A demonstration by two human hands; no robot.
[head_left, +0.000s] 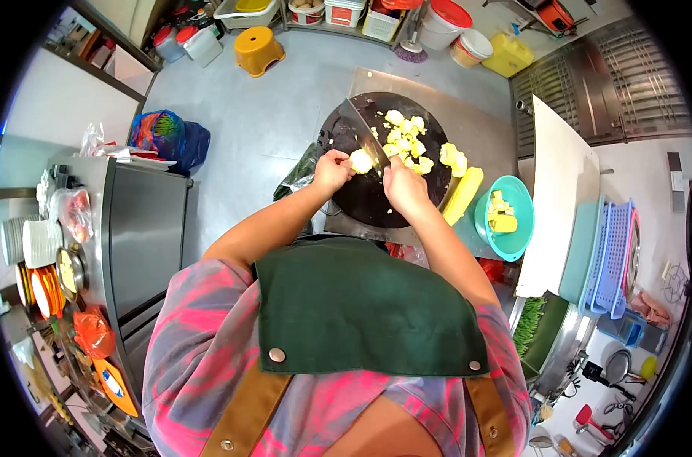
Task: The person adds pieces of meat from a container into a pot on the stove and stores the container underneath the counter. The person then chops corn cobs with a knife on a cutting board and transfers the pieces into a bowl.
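Observation:
My left hand point(333, 170) is closed at the fingertips on a pale piece of cauliflower point(361, 161) at the left of a round dark chopping board point(353, 204). My right hand point(404, 187) is wrapped around the handle of a cleaver point(363, 131), whose broad blade slants up and left over the board, beside the piece. Cut cauliflower florets point(404, 141) lie in a heap on the board right of the blade. A couple of larger florets point(453, 159) sit at its right edge. Next to them lies a long pale-yellow vegetable point(464, 196), kind unclear.
A turquoise basin point(526, 199) with pale-yellow cut pieces point(502, 215) stands right of the board on a metal worktop point(483, 145). Upright white board point(551, 206) and plastic baskets point(611, 259) are farther right. A steel cabinet point(148, 236) stands left; a yellow stool point(258, 51) is ahead.

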